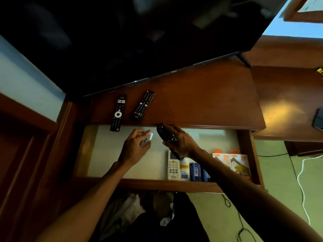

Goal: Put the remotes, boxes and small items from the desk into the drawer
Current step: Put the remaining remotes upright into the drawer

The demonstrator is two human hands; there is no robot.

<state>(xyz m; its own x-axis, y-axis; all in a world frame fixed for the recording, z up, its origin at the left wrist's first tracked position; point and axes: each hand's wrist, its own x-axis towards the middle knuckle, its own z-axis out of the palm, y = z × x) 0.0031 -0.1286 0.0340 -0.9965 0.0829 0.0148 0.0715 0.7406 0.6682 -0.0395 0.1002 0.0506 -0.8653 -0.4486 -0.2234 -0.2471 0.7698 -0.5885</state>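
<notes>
The drawer [111, 154] is pulled open below the wooden desk [201, 102]. My left hand [134, 149] holds a small white remote [146, 139] over the drawer's middle. My right hand [181, 142] grips a black remote [165, 134] with coloured buttons, just under the desk edge. Two black remotes lie on the desk: one with a white ring [118, 112] overhanging the front edge, and a second black remote [143, 105] to its right. In the drawer's right part lie a white air-conditioner remote [173, 166], a white-and-yellow item [184, 169], blue boxes [196, 172] and orange-white boxes [234, 163].
A large dark television [139, 41] stands at the back of the desk. A dark object [318, 119] and a yellow item [319, 71] lie at the far right. Cables [300, 180] run over the floor at the right. Crumpled cloth [132, 206] lies under the drawer.
</notes>
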